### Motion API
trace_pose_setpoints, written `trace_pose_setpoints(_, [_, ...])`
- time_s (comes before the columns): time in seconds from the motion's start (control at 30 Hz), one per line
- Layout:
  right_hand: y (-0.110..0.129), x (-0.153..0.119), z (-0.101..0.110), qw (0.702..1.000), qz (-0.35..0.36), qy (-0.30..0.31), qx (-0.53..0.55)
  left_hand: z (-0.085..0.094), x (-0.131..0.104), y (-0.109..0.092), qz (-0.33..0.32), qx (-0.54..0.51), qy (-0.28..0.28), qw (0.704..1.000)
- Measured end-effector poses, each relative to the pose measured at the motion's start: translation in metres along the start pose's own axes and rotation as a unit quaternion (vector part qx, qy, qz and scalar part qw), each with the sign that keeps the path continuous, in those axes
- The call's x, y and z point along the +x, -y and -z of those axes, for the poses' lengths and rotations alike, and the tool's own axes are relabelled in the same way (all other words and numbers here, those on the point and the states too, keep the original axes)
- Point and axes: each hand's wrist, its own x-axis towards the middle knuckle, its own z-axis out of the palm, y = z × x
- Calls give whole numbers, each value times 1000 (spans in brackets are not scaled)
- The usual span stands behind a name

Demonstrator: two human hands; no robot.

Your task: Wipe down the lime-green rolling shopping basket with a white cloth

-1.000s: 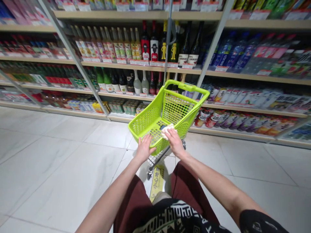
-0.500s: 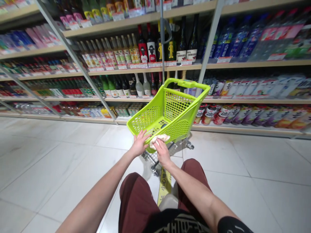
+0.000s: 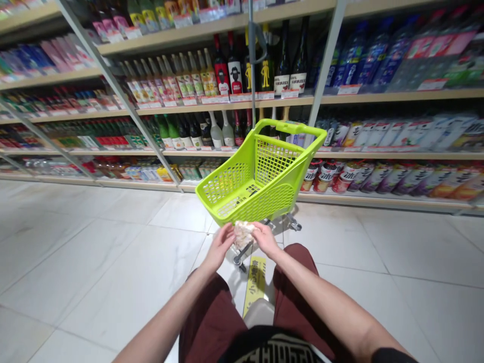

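A crumpled, whitish cloth (image 3: 244,234) with brownish marks is stretched between my two hands, just in front of the cart. My right hand (image 3: 265,239) pinches its right side. At its left edge, my left hand (image 3: 222,244) has its fingers curled against the cloth. Right behind them stands the lime-green shopping cart (image 3: 264,199), a plastic basket with lattice walls on a wheeled metal frame. Both hands are apart from the cart's rim or only just in front of it; the exact gap is hard to judge.
Shelves (image 3: 227,107) of bottles and drink packs run behind the cart. A grey pole (image 3: 253,65) rises at the cart's back. Between my knees lies a yellow floor strip (image 3: 256,282) with dark lettering, near a beige seat edge (image 3: 260,313). Pale tiles (image 3: 113,262) cover the floor.
My left hand has left the cart's rim and come to the cloth. My right hand has drawn the cloth off the cart's side, down and toward me. The cart has barely moved.
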Motion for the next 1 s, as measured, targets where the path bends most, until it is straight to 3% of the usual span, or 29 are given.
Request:
trace_pose_setpoints(0.07, [8, -4, -2, 989, -101, 7, 111, -29, -8, 1, 82, -166, 45, 982])
trace_pose_setpoints(0.17, [1, -15, -9, 974, -150, -7, 168, -58, -10, 1, 146, -299, 18, 943])
trace_pose_setpoints(0.23, [-7, -22, -12, 990, -99, -37, 98, -66, -7, 3, 170, -333, -34, 927])
trace_pose_setpoints(0.33, [-10, -32, -12, 987, 63, -116, -97, -67, 0, 4, 179, -334, -83, 922])
trace_pose_setpoints(0.37, [-9, -35, -11, 973, 121, -115, -160, -65, 3, 3, 181, -328, -93, 922])
trace_pose_setpoints(0.43, [-7, -40, -8, 940, 223, -50, -253, -60, 8, -3, 193, -318, -96, 923])
trace_pose_setpoints(0.53, [-9, -39, -6, 909, 289, 28, -298, -50, 13, -19, 222, -313, -51, 922])
trace_pose_setpoints(0.67, [-13, -25, -1, 902, 313, 14, -297, -39, 15, -40, 286, -349, 61, 891])
trace_pose_setpoints(0.73, [-9, -18, 5, 888, 347, 15, -300, -36, 16, -47, 294, -370, 85, 877])
trace_pose_setpoints(0.87, [7, -3, 14, 861, 414, 7, -296, -31, 21, -62, 242, -345, 83, 903])
trace_pose_setpoints(0.93, [13, 9, 16, 859, 425, -19, -283, -25, 27, -70, 195, -247, 42, 948])
trace_pose_setpoints(1.0, [14, 21, 19, 867, 411, -72, -271, -16, 33, -73, 127, -87, -40, 987])
